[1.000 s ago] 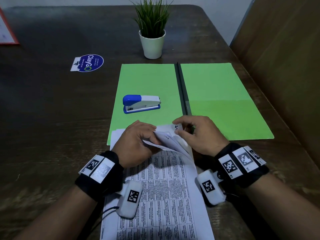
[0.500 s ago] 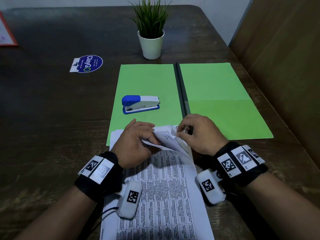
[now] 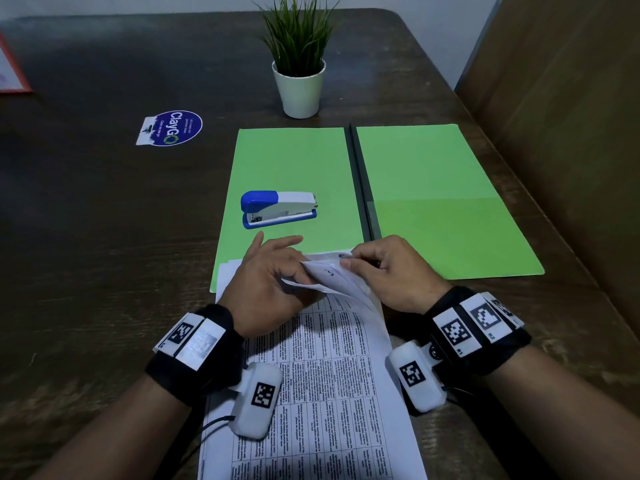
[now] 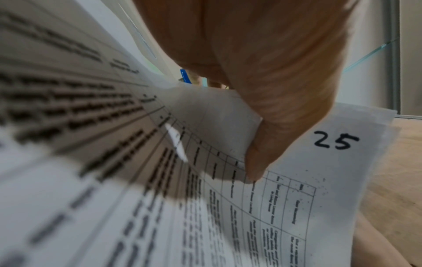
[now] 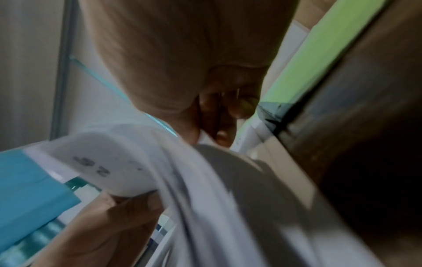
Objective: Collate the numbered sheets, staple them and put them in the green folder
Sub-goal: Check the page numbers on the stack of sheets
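Observation:
A stack of printed numbered sheets (image 3: 332, 375) lies on the dark table in front of me, its far end overlapping the open green folder (image 3: 433, 168). My left hand (image 3: 287, 268) holds the curled-back top corners, thumb (image 4: 262, 153) pressing on the sheet marked 25 (image 4: 335, 142), index and middle fingers stretched forward. My right hand (image 3: 349, 261) pinches a sheet's top corner between thumb and forefinger (image 5: 205, 133). The blue and white stapler (image 3: 278, 209) rests on the folder's left half, just beyond my left fingers.
A potted plant (image 3: 300, 64) stands behind the folder. A blue round sticker (image 3: 169, 128) lies to the left, and a red-edged sheet (image 3: 10, 71) at the far left edge. A brown panel (image 3: 571, 133) runs along the table's right side.
My left fingers have straightened out toward the stapler. My right thumb and forefinger have closed on the top corner, covering the number that showed there before.

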The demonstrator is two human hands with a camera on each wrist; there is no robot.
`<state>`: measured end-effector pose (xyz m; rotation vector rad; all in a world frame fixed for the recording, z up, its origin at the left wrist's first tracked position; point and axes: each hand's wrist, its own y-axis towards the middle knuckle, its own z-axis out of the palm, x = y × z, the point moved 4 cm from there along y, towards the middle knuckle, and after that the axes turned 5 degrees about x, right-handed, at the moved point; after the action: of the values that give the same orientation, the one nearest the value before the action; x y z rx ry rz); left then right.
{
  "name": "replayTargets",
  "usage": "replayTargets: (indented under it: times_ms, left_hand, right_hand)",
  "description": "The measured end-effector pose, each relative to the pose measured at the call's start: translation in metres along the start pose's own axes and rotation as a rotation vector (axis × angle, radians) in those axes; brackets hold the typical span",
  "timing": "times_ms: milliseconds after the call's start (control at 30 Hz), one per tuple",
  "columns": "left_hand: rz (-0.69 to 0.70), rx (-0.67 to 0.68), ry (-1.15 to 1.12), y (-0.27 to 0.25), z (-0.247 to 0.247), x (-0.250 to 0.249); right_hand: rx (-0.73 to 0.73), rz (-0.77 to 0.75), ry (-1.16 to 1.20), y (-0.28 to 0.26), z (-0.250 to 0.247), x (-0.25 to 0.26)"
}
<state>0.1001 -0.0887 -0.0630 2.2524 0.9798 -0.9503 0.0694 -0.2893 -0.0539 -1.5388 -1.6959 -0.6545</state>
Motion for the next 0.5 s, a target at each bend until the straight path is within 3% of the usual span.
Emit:
replayTargets:
  times_ms: [133,300,433,500]
  left_hand:
    - [-0.013,0.008,-0.089,0.001,0.000,-0.003]
    - [0.002,0.035,-0.101,0.001,0.001,-0.006]
    - [0.019,0.027,-0.116,0.002,0.000,-0.008]
    - [0.028,0.017,-0.118,0.002,-0.001,-0.010]
  right_hand:
    - [0.059,-0.108,-0.053,-0.004,0.003,0.010]
    - [0.088,-0.118,0.001,-0.008,0.001,0.017]
    - [-0.272,-0.050,0.153,-0.001,-0.020,0.003]
    - [-0.274,0.034,-0.027,0.002,-0.024,-0.006]
